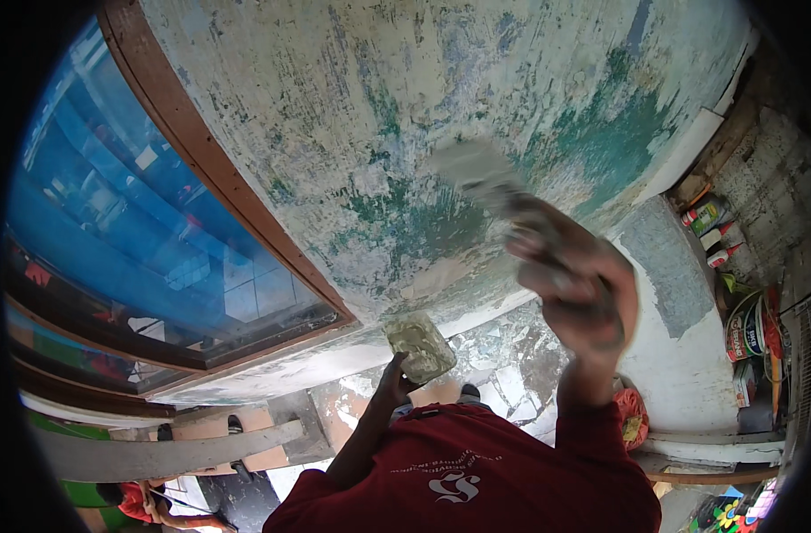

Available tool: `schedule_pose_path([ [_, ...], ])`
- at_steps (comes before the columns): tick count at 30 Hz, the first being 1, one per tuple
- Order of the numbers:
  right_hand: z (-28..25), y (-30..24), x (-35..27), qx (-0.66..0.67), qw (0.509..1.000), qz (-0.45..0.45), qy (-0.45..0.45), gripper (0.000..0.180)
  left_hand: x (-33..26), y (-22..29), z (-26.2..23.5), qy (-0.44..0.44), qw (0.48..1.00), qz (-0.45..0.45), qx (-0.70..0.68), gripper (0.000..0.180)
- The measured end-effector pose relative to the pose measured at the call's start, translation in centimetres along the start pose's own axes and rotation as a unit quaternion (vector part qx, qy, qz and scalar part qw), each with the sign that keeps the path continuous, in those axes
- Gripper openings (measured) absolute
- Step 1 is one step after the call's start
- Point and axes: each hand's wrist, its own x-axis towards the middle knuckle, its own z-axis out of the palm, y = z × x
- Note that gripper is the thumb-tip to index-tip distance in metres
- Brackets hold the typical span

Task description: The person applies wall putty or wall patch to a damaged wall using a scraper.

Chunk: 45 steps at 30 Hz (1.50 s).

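Observation:
My right hand [588, 289] is closed around the handle of a putty knife [475, 169], smeared by motion. Its broad grey blade is over the patchy wall [325, 115], where worn pale paint shows green areas; I cannot tell whether it touches. Lower down and to the left, my left hand [395, 382] grips the edge of a small squarish tray [420, 348] with pale, greyish putty-like stuff on it. The tray is held close to the foot of the wall, in front of my red shirt.
A brown-framed window [210, 178] with blue behind its glass lies left of the wall. On the right, bottles [712, 218] and a paint can [747, 329] stand by a white ledge [672, 355]. Broken-tile flooring [508, 355] shows below. A grey plank [174, 453] is at lower left.

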Motion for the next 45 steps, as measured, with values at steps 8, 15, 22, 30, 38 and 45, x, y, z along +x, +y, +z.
schedule_pose_path([
  [8,-18.7,9.2,-4.2,0.015,0.942,-0.018,0.335,0.021,-1.0,7.4,6.8,0.002,0.959,-0.152,-0.239,0.057],
  [15,-33.9,10.5,1.9,0.148,0.949,-0.026,0.277,0.016,-0.3,3.5,4.2,-0.016,0.999,-0.025,-0.016,0.064],
  [22,-28.2,6.9,8.1,0.267,0.942,0.043,0.198,0.014,-0.2,1.6,1.4,0.021,0.988,-0.033,-0.147,0.081],
  [30,-23.8,4.7,8.2,0.263,0.946,0.061,0.179,0.016,-2.1,6.9,5.6,0.009,0.991,-0.073,-0.111,0.048],
  [38,-15.5,2.0,7.1,0.263,0.940,0.055,0.208,0.013,-0.9,6.1,6.1,0.034,0.969,-0.149,-0.192,0.060],
  [45,-2.8,1.0,-3.0,0.018,0.998,-0.048,0.044,0.019,-0.7,5.2,6.4,0.016,0.956,-0.183,-0.229,0.062],
])
